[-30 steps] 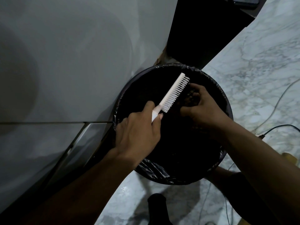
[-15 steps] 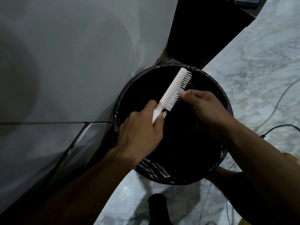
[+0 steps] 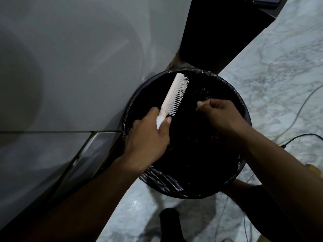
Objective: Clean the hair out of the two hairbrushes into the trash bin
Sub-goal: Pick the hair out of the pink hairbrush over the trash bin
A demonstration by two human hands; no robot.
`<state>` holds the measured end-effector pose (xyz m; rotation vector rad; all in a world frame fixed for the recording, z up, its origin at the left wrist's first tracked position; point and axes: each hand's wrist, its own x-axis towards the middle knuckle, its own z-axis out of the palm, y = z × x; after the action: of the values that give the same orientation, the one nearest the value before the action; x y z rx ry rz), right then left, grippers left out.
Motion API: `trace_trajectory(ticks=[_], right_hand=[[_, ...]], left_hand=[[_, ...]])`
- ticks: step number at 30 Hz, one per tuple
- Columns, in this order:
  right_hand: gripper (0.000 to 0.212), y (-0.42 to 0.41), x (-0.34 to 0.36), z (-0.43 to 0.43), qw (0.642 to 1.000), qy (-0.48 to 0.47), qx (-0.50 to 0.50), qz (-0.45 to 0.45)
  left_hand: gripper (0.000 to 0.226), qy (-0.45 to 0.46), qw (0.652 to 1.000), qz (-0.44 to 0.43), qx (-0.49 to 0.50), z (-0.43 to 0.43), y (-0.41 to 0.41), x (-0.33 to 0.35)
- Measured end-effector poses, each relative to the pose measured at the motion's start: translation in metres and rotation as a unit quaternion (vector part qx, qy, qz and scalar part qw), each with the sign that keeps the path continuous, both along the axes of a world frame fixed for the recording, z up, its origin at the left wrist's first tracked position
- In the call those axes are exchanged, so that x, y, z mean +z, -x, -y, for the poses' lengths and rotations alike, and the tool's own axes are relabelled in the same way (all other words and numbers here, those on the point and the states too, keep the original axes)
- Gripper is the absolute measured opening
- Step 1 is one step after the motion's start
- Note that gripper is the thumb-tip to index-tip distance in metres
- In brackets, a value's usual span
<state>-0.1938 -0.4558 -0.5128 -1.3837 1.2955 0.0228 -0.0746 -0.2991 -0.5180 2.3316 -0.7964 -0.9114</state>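
A round trash bin [image 3: 243, 109] lined with a black bag stands on the floor below me. My left hand [image 3: 148, 137] grips the handle of a white hairbrush [image 3: 172, 95] held over the bin, bristles facing right. My right hand [image 3: 220, 114] hovers over the bin to the right of the brush, apart from it, with thumb and fingers pinched together. Whether hair is in the pinch is too dark to tell. A second hairbrush is not in view.
A pale grey cabinet or appliance wall [image 3: 78, 67] rises close on the left of the bin. Marble floor [image 3: 279, 67] spreads to the right, with thin cables [image 3: 300, 109] lying on it. A dark object [image 3: 169, 222] sits on the floor below the bin.
My right hand pinched at the bristles, then pulled away to the right, still pinched. The brush tilted slightly more upright in my left hand.
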Motion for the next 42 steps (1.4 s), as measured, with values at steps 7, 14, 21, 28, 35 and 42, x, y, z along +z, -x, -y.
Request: trace_trajectory(ticks=[7, 14, 21, 28, 35, 42], right_hand=[[0.046, -0.002, -0.001, -0.012, 0.992, -0.032, 0.119, -0.035], [0.050, -0.004, 0.000, -0.007, 0.978, -0.170, 0.013, 0.122], [0.019, -0.003, 0.002, -0.010, 0.978, -0.172, -0.017, 0.120], [0.025, -0.004, -0.002, -0.012, 0.992, -0.050, 0.041, 0.108], [0.029, -0.005, -0.006, -0.013, 0.992, 0.000, 0.053, 0.118], [0.025, -0.005, 0.001, -0.012, 0.995, -0.036, -0.001, 0.098]], left_hand=[[0.033, 0.015, 1.000, 0.012, -0.017, 0.001, 0.002, 0.001], [0.027, 0.044, 0.997, 0.017, -0.064, 0.001, 0.005, 0.005], [0.032, 0.042, 0.998, 0.013, -0.050, 0.002, 0.005, 0.005], [0.032, 0.034, 0.998, 0.013, -0.044, 0.002, 0.004, 0.003], [0.031, 0.016, 1.000, 0.013, -0.024, 0.002, 0.003, 0.000], [0.033, -0.002, 1.000, 0.022, 0.013, 0.004, -0.005, 0.000]])
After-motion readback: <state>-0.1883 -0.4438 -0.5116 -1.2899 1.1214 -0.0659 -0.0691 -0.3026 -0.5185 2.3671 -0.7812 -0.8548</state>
